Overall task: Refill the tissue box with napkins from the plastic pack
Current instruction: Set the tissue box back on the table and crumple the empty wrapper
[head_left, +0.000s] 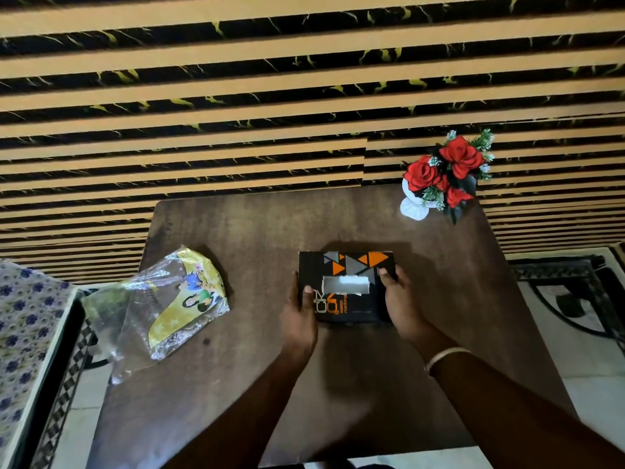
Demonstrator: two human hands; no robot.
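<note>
A black tissue box (348, 301) with orange and grey triangles lies flat in the middle of the brown table (236, 238). White napkin shows through its torn top slot (345, 285). My left hand (299, 311) grips the box's left end, thumb on top. My right hand (400, 304) grips the right end, fingers curled over the far corner. The clear plastic pack (159, 309), with a yellow printed panel, lies crumpled and flattened at the table's left edge, apart from both hands.
A white vase of red artificial roses (443, 177) stands at the table's far right corner. A striped black-and-tan wall (304, 96) rises behind the table. A floral-patterned cloth (23, 333) lies at the left, and a patterned rug (575, 299) at the right.
</note>
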